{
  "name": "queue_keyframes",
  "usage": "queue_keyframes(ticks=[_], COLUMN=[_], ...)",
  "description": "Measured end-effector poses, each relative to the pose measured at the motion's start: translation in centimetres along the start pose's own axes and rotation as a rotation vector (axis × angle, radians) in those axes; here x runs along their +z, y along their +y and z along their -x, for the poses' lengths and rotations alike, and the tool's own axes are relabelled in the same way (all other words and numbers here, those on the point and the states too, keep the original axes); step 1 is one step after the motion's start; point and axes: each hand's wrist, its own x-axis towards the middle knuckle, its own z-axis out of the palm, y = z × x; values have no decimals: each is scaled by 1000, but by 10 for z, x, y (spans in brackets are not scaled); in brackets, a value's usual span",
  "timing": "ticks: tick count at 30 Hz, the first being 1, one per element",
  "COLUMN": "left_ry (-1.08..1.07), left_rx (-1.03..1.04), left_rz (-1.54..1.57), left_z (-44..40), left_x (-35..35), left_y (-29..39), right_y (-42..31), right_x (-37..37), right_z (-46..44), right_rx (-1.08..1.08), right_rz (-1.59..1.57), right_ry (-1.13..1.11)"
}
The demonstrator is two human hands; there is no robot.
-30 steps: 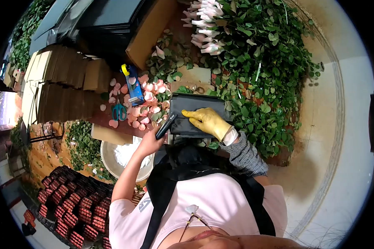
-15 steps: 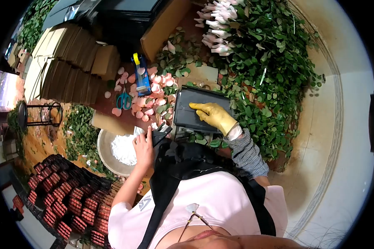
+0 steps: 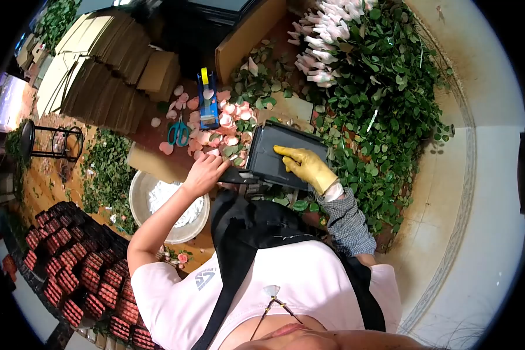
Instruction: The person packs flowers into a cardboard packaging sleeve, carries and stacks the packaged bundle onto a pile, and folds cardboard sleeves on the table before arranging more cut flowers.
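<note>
Head view: dark tray under the glove, tool at its near-left edge

Dark flat tray (image 3: 267, 158) sits on the worktop (image 3: 146, 141) just ahead of the apron. Long axis runs roughly across the body, left end a little farther out than the right.

Right hand (image 3: 307, 167), yellow-gloved, lies on the tray: thumb and forefinger apart, forefinger pointing left along it. Nothing seen gripped; other fingers hidden.

Left hand (image 3: 206, 174), bare, appears closed on a dark hand tool (image 3: 239, 176), perhaps a stapler. Tool's long axis also runs crosswise, free end pointing right, meeting the tray's near-left corner. Touching or just beside: cannot tell.

Progress, my judgement: mid-step. Done: tray set down and steadied, tool brought to its edge. Left: whatever the tool does there; no finished result shows on the tray.

Beyond the tray's left end, loose pink petals (image 3: 229, 121); among them a blue tape dispenser (image 3: 207, 107), with teal scissors (image 3: 179, 129) near it. Right and ahead, a heap of leafy stems (image 3: 379, 116) with pale sleeved heads (image 3: 324, 44). Left and nearer the body, a basin (image 3: 135, 198) of white pieces (image 3: 162, 195). Farther left, stacked cardboard (image 3: 93, 76).
</note>
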Motion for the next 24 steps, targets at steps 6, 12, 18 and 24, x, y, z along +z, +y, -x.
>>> queue_keyframes(ticks=[6,12,18,24], left_ry=[-206,-824,-840,-446], left_rx=[-629,-937,-853,-982], left_rz=[1283,1993,1769,1720], left_z=[-2,-101,-126,-99], left_x=[22,-3,27,30], left_y=[-23,-47,-64,-19], right_y=[2,3,1,5], right_x=[2,3,5,4], right_z=[-2,-2,-5,14], right_rx=[-29,-101,-111,-122], right_rz=[86,136,114,170], right_ry=[41,101,165,235])
